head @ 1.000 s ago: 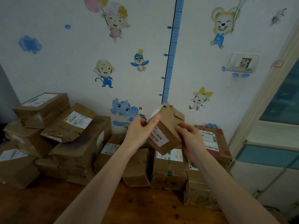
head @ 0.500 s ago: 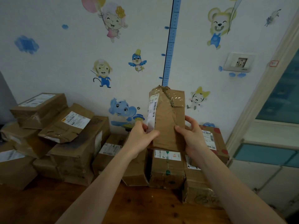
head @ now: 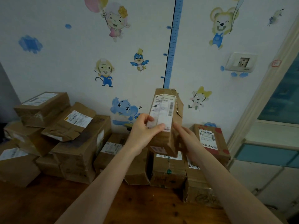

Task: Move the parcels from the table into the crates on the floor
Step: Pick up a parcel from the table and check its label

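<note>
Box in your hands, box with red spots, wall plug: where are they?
Held box (head: 163, 143), head view, cardboard under its label.
Red-spotted box (head: 222, 143), head view, top face beside the label.
Wall socket (head: 242, 62), head view, its middle.

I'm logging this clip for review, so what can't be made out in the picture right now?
The crates: nowhere in the head view, which stops at the table.
The label on the held parcel: head view, print too small, blurred.
Grip of the right hand: head view, fingertips behind the held parcel.
The leftmost parcel: head view, cut by the left edge.
</note>
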### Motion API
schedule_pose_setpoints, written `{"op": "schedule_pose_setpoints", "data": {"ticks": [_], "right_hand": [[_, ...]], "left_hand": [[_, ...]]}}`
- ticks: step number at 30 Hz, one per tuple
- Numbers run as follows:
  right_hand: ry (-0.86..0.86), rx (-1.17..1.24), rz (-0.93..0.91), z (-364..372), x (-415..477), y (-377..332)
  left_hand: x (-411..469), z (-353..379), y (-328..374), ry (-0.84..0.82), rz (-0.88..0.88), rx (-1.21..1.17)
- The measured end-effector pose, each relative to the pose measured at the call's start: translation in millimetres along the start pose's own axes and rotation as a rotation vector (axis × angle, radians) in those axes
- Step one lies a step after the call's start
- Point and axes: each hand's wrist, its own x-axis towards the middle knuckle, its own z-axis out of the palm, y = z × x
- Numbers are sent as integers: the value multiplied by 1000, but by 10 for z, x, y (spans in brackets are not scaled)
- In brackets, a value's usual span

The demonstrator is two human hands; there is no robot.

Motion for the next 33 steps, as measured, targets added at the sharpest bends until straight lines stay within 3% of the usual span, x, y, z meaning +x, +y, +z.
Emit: {"op": "schedule_pose_setpoints", "data": {"ticks": [6,12,20,26,33], "right_hand": [[-52,-52,44,0,3,30],[-87,64,38,23,-94,99],[21,150,102,-116,-162,315],[111,149,138,-343,-311,579],[130,149,129,-1012,-739,736]], "left_hand": [[-15,5,-45,10,-27,69],[-49,101,-141,-99,-109,-177],[-127,311,-444,-137,-110,-161],[-333,551,-582,-140,-242,-184],[-764,1177,-528,-166,-303,-223]]}}
